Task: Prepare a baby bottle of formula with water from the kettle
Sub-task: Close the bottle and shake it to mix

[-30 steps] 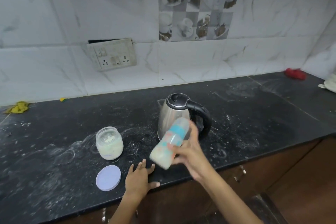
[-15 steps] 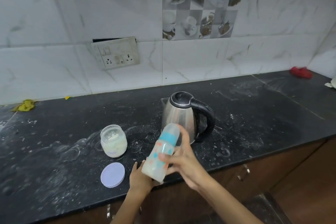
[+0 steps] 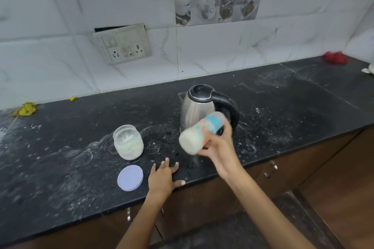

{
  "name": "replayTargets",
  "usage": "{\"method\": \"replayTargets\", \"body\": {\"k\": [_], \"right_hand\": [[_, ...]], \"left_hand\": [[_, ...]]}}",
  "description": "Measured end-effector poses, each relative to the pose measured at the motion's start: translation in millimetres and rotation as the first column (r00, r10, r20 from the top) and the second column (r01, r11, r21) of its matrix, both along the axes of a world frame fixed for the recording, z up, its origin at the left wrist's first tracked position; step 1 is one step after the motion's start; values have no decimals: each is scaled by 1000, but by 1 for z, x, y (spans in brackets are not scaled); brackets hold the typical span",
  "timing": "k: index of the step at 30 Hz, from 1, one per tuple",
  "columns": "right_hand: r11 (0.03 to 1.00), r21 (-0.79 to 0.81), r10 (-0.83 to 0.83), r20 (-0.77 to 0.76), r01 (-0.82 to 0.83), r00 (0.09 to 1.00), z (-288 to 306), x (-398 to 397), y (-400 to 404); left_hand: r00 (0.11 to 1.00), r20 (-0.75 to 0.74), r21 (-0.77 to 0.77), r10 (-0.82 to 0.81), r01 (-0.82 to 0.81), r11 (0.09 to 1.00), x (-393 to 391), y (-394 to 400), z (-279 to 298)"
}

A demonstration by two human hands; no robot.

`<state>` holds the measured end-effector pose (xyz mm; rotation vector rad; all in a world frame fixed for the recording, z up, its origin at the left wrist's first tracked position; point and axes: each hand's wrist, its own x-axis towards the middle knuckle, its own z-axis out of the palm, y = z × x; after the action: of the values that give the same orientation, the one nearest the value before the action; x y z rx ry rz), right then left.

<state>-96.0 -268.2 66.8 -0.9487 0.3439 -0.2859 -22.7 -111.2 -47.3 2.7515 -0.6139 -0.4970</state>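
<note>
Head view, looking down at a black counter (image 3: 60, 168) dusted with white powder and ring marks, set against a white marble-tile wall.

The right hand (image 3: 217, 148) holds a baby bottle (image 3: 201, 132) in the air, just in front of a steel kettle (image 3: 199, 110). The fingers are wrapped around the bottle's middle, clamped on it. The bottle is tipped far over, its base towards the camera and its blue-collared top pointing up and away towards the kettle's black handle. It is full of pale, milky liquid and looks blurred, so whether the cap is tight cannot be told.

The left hand (image 3: 164, 178) lies flat on the counter near the front edge, fingers straight and spread, gripping nothing.

To its left lies a lilac lid (image 3: 130, 177), flat and off its jar. Behind the lid stands the open jar (image 3: 128, 142), with white powder in its lower part. Jar and kettle stand apart.

On the wall is a switch plate (image 3: 123, 45). A yellow rag (image 3: 25, 109) sits far left, a red cloth (image 3: 335, 58) far right.

The step appears to be shaking the bottle to mix the formula. To do it well, the grip should stay firm around the middle, with the top kept pointing away from the face. Short, quick strokes clear of the kettle would avoid a knock. The flat left hand steadies the body. Afterwards, check for lumps at the base.
</note>
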Motion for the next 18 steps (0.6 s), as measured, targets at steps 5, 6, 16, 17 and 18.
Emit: {"method": "replayTargets", "body": {"k": [5, 6, 16, 17, 18], "right_hand": [[950, -215, 209, -90, -224, 974, -15, -11, 25], [924, -239, 286, -87, -299, 954, -16, -15, 26], [889, -255, 345, -171, -380, 923, -22, -19, 14], [925, -226, 275, -155, -305, 949, -22, -16, 8], [975, -148, 143, -155, -166, 978, -22, -10, 1]], "left_hand": [[999, -12, -47, 35, -35, 998, -6, -1, 1], [1000, -8, -56, 23, -24, 998, -6, 1, 0], [993, 46, 174, -109, 100, 980, 1, -1, -5], [992, 45, 175, -117, 107, 979, 2, -1, -5], [992, 40, 158, -117, 109, 981, 3, -2, -5]]}}
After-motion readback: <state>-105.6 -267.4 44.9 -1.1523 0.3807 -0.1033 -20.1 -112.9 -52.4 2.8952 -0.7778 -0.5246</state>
